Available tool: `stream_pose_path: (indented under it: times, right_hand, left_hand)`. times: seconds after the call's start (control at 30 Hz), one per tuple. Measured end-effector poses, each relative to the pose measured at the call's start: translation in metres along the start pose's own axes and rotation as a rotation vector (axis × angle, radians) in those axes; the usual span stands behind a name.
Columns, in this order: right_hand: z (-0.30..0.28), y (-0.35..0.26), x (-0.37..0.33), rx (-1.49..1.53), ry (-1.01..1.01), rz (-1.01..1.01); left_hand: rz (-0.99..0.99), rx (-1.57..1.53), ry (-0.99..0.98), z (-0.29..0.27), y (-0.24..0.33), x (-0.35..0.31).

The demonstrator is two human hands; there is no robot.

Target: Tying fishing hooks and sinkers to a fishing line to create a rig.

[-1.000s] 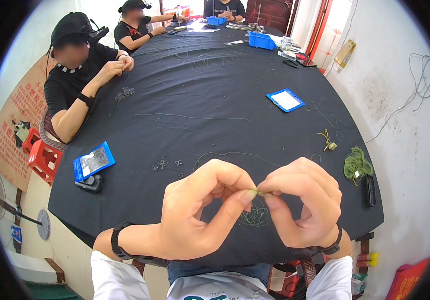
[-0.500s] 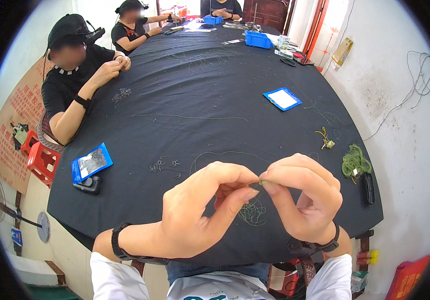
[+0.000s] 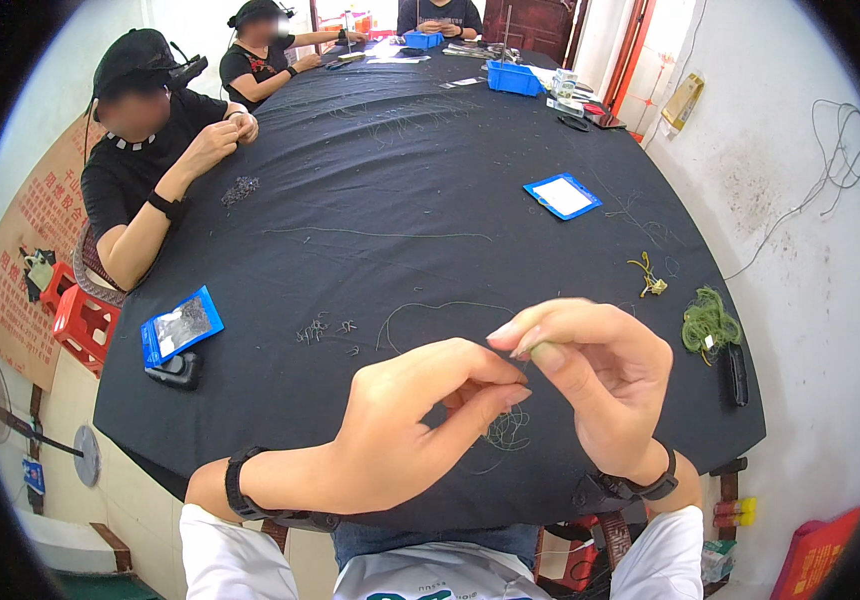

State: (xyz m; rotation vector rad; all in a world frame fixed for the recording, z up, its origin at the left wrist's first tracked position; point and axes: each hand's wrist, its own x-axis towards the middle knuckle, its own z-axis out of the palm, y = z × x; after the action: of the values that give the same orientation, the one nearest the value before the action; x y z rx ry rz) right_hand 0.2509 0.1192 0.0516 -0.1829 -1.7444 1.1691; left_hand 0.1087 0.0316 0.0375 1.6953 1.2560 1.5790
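Observation:
Above the near part of the black-covered table, my left hand [image 3: 420,425] pinches with thumb and forefinger. My right hand [image 3: 605,380] is just right of it and a little higher, its fingertips also pinched together. A thin green line [image 3: 526,366] shows faintly between the two sets of fingertips; whether a hook hangs on it is too small to tell. Loose loops of green line [image 3: 506,430] lie on the table below, partly hidden by my hands. Beyond my left hand, several small dark fish hooks [image 3: 325,328] are scattered on the cloth.
To the left, a blue-edged packet [image 3: 184,325] rests against a black object [image 3: 176,372]. On the right are a tangled green line bundle [image 3: 710,322], a black handle-like object [image 3: 737,378] and yellow strands [image 3: 650,275]. A blue-and-white packet [image 3: 563,196] lies farther back. Co-workers sit beyond.
My fingertips, which met at one point, have come apart. My right hand's fingers have moved up and left; my left fingertips have dropped slightly beneath them.

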Motion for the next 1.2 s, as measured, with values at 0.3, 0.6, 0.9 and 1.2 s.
stream_pose_path:
  times: [0.3,0.6,0.9,1.2]
  right_hand:
    - [-0.003,0.003,0.002,0.115,-0.081,0.14]
    - [-0.002,-0.004,0.009,-0.514,-0.181,-0.248]
    - [0.0,0.002,0.007,-0.408,-0.21,-0.029]
    - [-0.002,0.01,0.007,-0.703,-0.177,-0.298]
  left_hand:
    - [-0.045,0.297,-0.088,-0.011,0.002,0.014]
    - [0.327,0.425,0.029,-0.025,0.014,0.014]
    - [0.357,0.539,0.02,-0.027,0.009,0.017]
    - [0.413,0.593,0.007,-0.025,0.001,0.023]
